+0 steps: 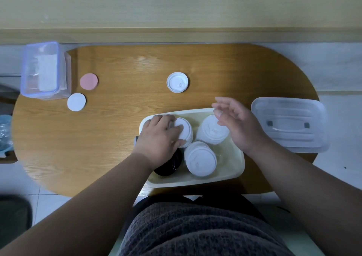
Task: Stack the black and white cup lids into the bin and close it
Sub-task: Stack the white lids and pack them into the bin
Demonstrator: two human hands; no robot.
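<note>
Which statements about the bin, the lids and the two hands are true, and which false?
1. The bin is closed. False: it is open; its clear cover lies on the table beside it.
2. One single white lid lies on the table beyond the bin. True.
3. The right hand holds a black lid. False: it is open and empty.
4. The left hand grips a stack of white lids inside the bin. True.

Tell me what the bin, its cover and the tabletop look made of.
Bin: probably plastic, cream, smooth and slightly glossy, with moulded rounded corners. Cover: frosted translucent plastic with moulded ridges. Tabletop: wood or wood-look laminate, with visible grain and a light sheen.
</note>
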